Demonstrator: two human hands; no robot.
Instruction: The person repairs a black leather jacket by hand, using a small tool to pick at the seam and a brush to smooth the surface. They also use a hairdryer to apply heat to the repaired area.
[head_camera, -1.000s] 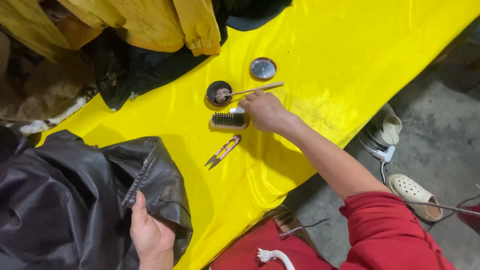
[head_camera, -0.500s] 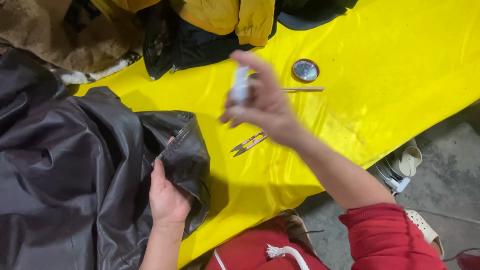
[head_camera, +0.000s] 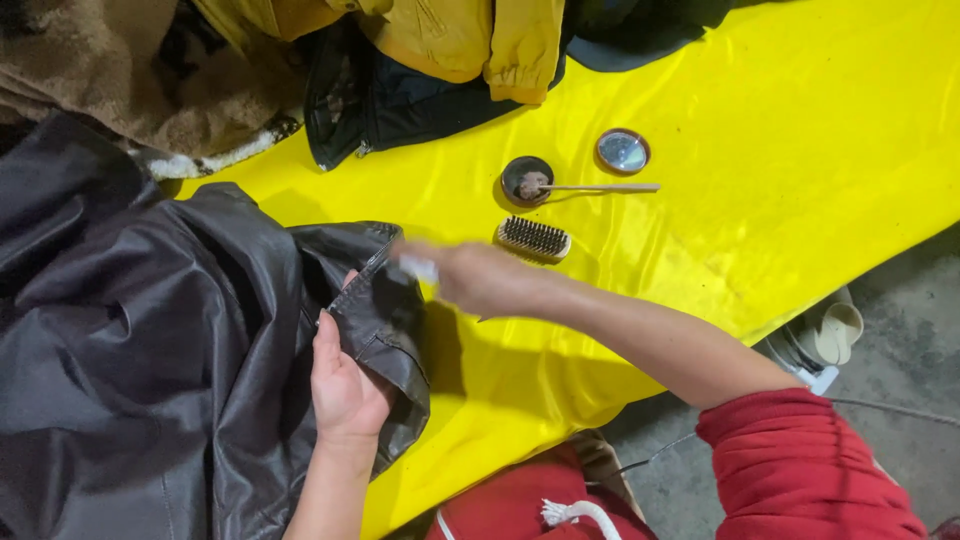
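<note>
My left hand grips a folded edge of a dark brown leather jacket, which lies crumpled over the left side of a yellow cloth. My right hand is blurred. It reaches across to that same jacket edge and pinches a small white object, which is too blurred to identify. Just behind the right hand a small bristle brush lies on the cloth. Farther back stands a round open tin with a thin wooden stick resting in it, and its lid lies beside it.
A yellow jacket, a black garment and a brown fleecy garment are piled along the far edge. The cloth's near edge drops to a grey floor, where light-coloured shoes and a cable lie. Red clothing covers my lap and right arm.
My right hand came down from mid-air and moved left to the jacket edge with the white object. The view shifted, and the small clippers seen earlier are now hidden behind my arm.
</note>
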